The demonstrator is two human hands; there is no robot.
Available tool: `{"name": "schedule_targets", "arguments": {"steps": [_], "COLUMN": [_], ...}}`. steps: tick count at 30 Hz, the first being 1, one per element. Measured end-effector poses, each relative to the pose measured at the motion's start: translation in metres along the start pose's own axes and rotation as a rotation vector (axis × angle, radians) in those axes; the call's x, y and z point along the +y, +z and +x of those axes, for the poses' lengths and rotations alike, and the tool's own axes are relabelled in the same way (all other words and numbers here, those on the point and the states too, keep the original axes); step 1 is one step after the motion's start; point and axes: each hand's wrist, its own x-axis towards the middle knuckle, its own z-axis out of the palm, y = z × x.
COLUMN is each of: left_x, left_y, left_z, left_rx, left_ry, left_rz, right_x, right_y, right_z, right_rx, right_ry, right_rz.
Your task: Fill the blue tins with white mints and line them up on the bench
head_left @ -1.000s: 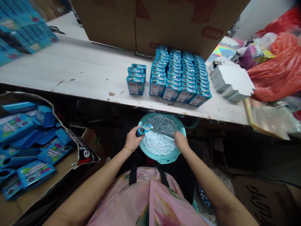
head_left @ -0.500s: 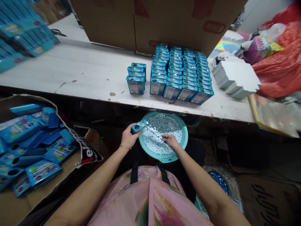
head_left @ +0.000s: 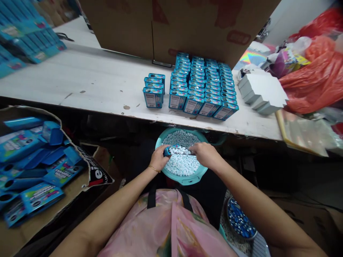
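Note:
A teal plastic basin sits in front of me, heaped with small pale blue-white mints. My left hand grips a small blue tin low over the basin. My right hand holds a narrow scoop, and a line of mints lying on it reaches the tin's end. The scoop's metal is mostly hidden under those mints. A gold bangle circles my left wrist.
Several rows of blue tins stand on the white worktable, beneath a hanging cardboard box. Blue packaging fills a box at left. White card blanks and red bags lie right. A tray of blue items sits low right.
Both hands have come together over the basin. The tin has dropped lower, and the scoop, now loaded with mints, meets its end. A tray of blue items has come further into view at lower right.

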Motion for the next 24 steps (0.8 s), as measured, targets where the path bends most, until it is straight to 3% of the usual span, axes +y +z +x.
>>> {"name": "schedule_targets", "arguments": {"steps": [8,11,14,16,19,21,24], "left_x": [-0.002,-0.005,-0.007,-0.007,-0.007,-0.008,-0.01], "left_y": [0.002,-0.003,-0.012,-0.02,-0.029,-0.032,-0.035], "left_z": [-0.004,-0.006,-0.01,-0.012,-0.014,-0.013,-0.014], "left_rx": [0.01,0.03,0.047,0.049,0.06,0.071,0.099], "left_ry": [0.029,0.032,0.039,0.049,0.051,0.035,-0.01], "left_rz": [-0.002,-0.047,-0.107,-0.135,-0.142,-0.136,-0.125], "right_x": [-0.039,-0.03,-0.004,0.018,0.041,0.044,0.029], "right_y": [-0.022,-0.025,-0.02,-0.007,0.028,0.06,0.109], "right_z": [-0.008,-0.017,-0.027,-0.028,-0.017,-0.001,0.029], "right_rx": [0.067,0.06,0.064,0.082,0.109,0.101,0.022], "right_ry": [-0.092,-0.061,0.006,0.066,0.15,0.191,0.246], "right_rz": [-0.211,-0.218,-0.161,-0.112,-0.057,-0.015,0.099]}}
